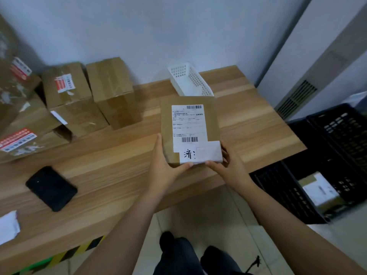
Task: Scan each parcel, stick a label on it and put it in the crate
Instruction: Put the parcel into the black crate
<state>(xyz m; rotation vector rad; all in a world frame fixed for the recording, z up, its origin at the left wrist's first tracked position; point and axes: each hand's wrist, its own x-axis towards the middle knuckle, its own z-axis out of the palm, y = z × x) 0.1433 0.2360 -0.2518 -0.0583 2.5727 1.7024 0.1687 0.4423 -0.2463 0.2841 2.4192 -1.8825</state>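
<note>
A flat brown cardboard parcel [212,124] is held up over the right part of the wooden desk [119,155], its broad face turned to the camera. The left grip [164,165] grasps its lower left edge, thumb along the bottom. The right grip [228,165] grasps the lower right corner, thumb also on the bottom edge. A white shipping label [188,126] covers most of the face, with one barcode [194,107] at its top and a second barcode [189,139] lower down; its fine print is unreadable. A smaller blank white sticker [208,152] overlaps the label's lower right, beside a handwritten black character [187,154]. The black crate [345,132] sits on the floor right of the desk, with another labelled parcel [319,187] inside.
</note>
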